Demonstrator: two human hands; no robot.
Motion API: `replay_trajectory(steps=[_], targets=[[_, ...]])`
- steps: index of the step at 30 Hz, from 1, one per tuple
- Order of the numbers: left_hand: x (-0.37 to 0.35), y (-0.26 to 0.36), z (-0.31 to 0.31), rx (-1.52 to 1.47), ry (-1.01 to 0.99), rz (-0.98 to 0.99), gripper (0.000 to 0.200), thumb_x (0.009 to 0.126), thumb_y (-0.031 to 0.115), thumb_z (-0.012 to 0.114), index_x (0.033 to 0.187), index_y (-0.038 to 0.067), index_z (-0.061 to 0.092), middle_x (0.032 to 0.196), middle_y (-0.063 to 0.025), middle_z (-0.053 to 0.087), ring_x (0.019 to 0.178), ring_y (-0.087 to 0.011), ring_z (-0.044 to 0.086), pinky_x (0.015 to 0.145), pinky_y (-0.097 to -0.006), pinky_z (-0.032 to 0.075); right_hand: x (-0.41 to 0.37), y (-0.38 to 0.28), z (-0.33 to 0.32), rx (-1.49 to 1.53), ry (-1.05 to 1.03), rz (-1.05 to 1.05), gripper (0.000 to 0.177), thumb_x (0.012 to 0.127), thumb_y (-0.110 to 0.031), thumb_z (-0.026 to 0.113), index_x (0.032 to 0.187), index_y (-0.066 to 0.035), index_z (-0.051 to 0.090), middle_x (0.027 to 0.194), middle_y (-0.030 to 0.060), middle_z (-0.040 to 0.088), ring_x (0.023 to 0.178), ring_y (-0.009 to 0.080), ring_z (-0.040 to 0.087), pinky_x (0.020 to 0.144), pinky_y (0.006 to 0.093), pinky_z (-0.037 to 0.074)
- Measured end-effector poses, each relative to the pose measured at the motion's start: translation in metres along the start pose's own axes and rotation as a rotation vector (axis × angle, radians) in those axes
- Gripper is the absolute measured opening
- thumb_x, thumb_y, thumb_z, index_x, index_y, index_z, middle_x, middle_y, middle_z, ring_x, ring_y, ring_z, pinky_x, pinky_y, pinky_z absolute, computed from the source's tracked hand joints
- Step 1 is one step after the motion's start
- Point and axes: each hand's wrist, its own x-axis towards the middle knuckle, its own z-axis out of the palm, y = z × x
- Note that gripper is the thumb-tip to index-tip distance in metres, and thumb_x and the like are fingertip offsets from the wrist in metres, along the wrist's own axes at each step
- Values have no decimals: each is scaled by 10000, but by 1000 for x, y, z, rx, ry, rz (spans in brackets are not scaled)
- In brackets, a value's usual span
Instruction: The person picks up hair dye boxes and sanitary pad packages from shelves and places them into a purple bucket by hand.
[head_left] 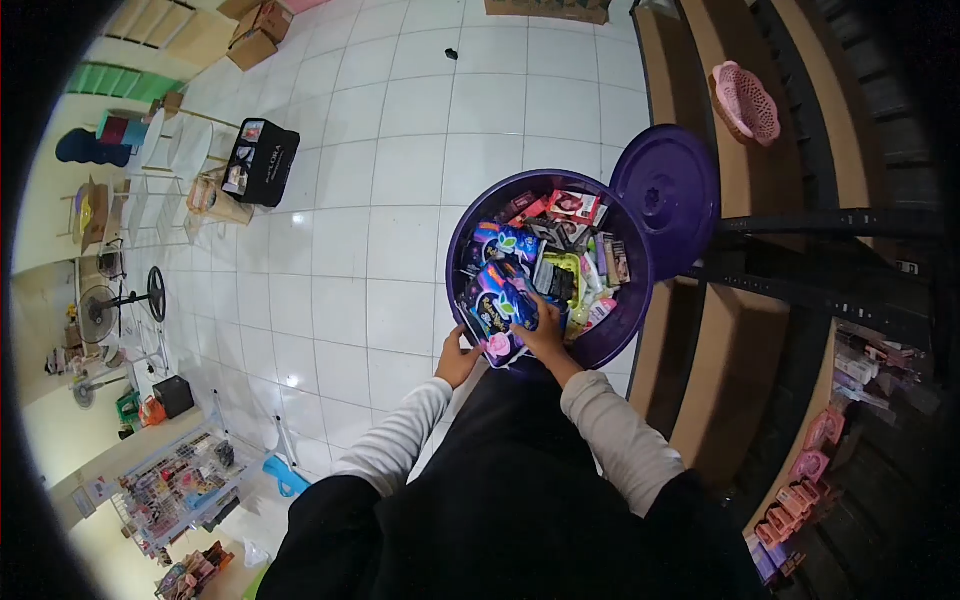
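Observation:
A round purple tub (455,250) stands on the tiled floor, filled with packaged goods. My left hand (457,358) is closed on the lower left edge of a dark blue and purple pack (492,310) with a pink flower. On the pack's right side lies my right hand (543,332), its fingers wrapped round that edge. Another blue pack (500,240) lies just beyond. Small boxes, a red and white box (574,206), a yellow-green basket (572,268) and bottles fill the right part of the tub.
A purple lid (668,195) leans between tub and shelves on the right. A pink basket (745,103) sits on a shelf (755,170). At left are a black box (262,163), wire racks and a standing fan (155,294).

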Motion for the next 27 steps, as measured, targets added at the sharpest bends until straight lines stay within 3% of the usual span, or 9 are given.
replay_trajectory(steps=[3,5,10,13,15,18,19,23,27], targets=[[-5,-8,-8,-40,-48,-16,678,786,154,679,1347,12,328,1305,-207,398,1150,-283,484,889,-351,492,11,1,28,-59,38,-120,775,632,-92,781,1297,-167,390,1234,261,340,1146,433,372,978,462,349],[-1,-15,-8,-53,-70,56,710,772,125,684,1375,73,314,1332,-191,374,1215,-316,416,966,-376,432,17,6,39,-43,34,-65,767,635,-99,781,1292,-177,393,1242,271,324,1141,450,379,969,468,357],[28,-12,-9,318,-91,316,826,718,112,720,1410,104,269,1424,-245,233,1273,-401,331,1035,-414,345,22,36,40,-175,-54,163,742,655,-160,780,1291,-199,401,1216,296,349,1087,485,453,905,500,420],[49,7,0,359,-152,301,938,646,115,779,1422,142,253,1440,-274,169,1312,-430,266,1054,-428,322,15,50,45,-171,-25,147,753,675,-200,769,1319,-218,381,1231,281,360,1074,471,474,896,510,432],[65,9,8,421,-88,340,948,617,122,785,1413,127,270,1430,-299,170,1274,-461,307,1042,-430,331,13,57,48,-117,-53,212,745,686,-206,756,1331,-206,383,1290,257,344,1078,439,479,919,487,419],[76,20,19,421,20,280,978,581,126,794,1409,121,274,1414,-317,182,1250,-477,322,1039,-437,322,13,78,45,3,15,8,700,692,-209,749,1309,-163,421,1295,229,376,1074,416,479,948,456,395],[76,25,21,432,66,298,947,603,139,781,1406,113,278,1411,-313,192,1255,-472,313,1043,-435,312,12,86,41,27,15,15,661,694,-216,753,1278,-112,463,1221,202,456,1076,379,483,966,430,375],[71,55,26,359,132,480,738,749,187,675,1370,36,307,1401,-256,269,1268,-418,313,1052,-438,281,17,88,-39,304,-48,186,662,706,-255,762,1276,-78,477,1194,178,506,1145,311,470,981,395,368],[69,53,37,455,22,536,698,769,198,666,1356,29,327,1396,-247,284,1262,-420,322,1049,-439,285,42,120,-153,-19,-26,204,679,703,-241,782,1282,-62,476,1238,176,488,1159,294,467,978,374,377]])
